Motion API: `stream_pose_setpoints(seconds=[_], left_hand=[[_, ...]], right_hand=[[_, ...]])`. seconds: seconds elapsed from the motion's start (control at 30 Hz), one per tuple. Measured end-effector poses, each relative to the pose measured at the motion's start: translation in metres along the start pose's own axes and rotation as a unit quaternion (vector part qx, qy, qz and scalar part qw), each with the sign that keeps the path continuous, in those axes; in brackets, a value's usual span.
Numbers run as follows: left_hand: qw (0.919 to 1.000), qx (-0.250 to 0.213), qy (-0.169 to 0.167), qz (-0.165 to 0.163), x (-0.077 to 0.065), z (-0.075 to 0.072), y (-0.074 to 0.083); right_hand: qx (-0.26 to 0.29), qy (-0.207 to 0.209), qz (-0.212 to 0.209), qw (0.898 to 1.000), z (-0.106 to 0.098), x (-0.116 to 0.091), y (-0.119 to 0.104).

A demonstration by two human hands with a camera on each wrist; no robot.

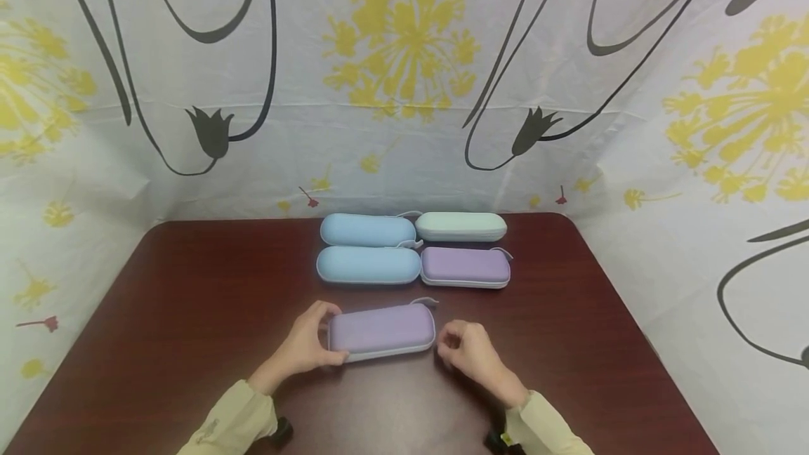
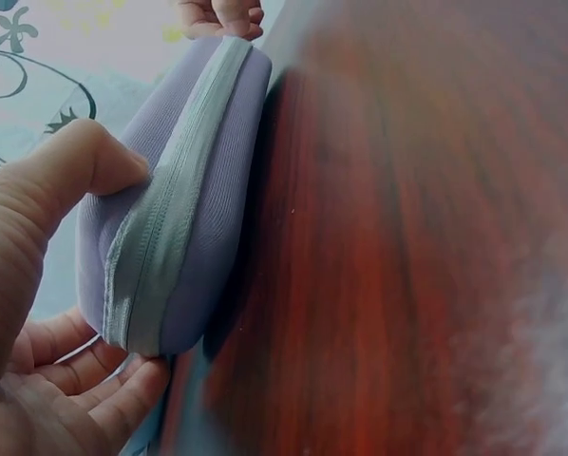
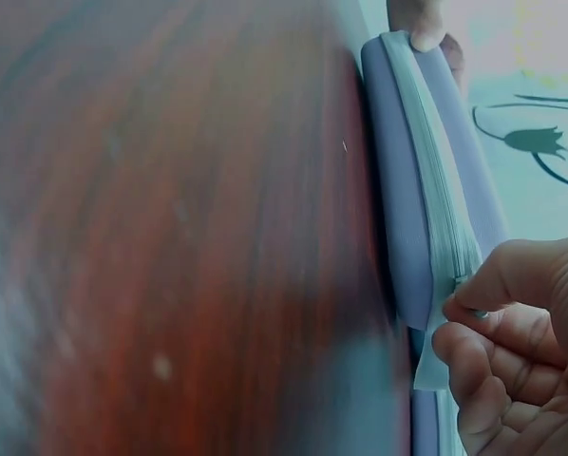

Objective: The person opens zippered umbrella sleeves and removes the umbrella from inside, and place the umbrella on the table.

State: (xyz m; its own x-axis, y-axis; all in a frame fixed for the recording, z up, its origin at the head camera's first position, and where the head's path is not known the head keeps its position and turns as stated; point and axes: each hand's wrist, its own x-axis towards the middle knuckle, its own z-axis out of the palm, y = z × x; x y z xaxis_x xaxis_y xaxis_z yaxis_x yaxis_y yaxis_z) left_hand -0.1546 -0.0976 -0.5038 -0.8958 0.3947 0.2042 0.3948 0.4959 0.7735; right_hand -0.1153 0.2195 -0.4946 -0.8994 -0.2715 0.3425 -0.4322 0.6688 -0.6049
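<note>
A purple zippered glasses case (image 1: 382, 330) lies on the table in front of the person, a light grey zipper (image 2: 175, 195) running along its side. The left hand (image 1: 310, 343) grips the case's left end, its thumb on the near side and the other fingers around the back and end. At the right end, the right hand (image 1: 470, 353) has its fingers curled. In the right wrist view, its thumb and forefinger pinch the small zipper pull (image 3: 462, 282), which the fingertips partly hide. The zipper looks shut along the visible side.
Behind the held case, two blue cases (image 1: 369, 265), a second purple case (image 1: 465, 267) and a mint green case (image 1: 461, 227) lie in two rows. The dark red-brown table (image 1: 208, 286) meets a flower-printed cloth (image 1: 404, 160) at the back and sides.
</note>
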Motion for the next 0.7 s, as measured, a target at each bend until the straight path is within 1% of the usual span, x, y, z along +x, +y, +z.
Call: stream_pose_setpoints(seconds=[0.13, 0.27, 0.33, 0.47, 0.57, 0.7], left_hand=[[0.9997, 0.005, 0.008, -0.021, -0.004, 0.001, 0.005], [0.9988, 0.023, 0.02, -0.04, -0.007, 0.004, 0.008], [0.9981, 0.037, 0.025, -0.044, -0.009, 0.005, 0.01], [0.9967, 0.061, 0.035, -0.041, -0.011, 0.007, 0.014], [0.9959, 0.07, 0.041, -0.041, -0.013, 0.008, 0.017], [0.9945, 0.077, 0.047, -0.053, -0.016, 0.01, 0.022]], right_hand=[[0.0, 0.013, 0.001, 1.0, 0.002, -0.001, -0.003], [-0.009, 0.021, 0.009, 1.0, 0.004, 0.002, -0.006], [-0.016, 0.027, 0.012, 0.999, 0.005, 0.004, -0.005], [-0.017, 0.038, 0.016, 0.999, 0.01, 0.006, -0.005], [-0.013, 0.043, 0.015, 0.999, 0.014, 0.007, -0.008], [-0.016, 0.05, 0.016, 0.998, 0.018, 0.008, -0.012]])
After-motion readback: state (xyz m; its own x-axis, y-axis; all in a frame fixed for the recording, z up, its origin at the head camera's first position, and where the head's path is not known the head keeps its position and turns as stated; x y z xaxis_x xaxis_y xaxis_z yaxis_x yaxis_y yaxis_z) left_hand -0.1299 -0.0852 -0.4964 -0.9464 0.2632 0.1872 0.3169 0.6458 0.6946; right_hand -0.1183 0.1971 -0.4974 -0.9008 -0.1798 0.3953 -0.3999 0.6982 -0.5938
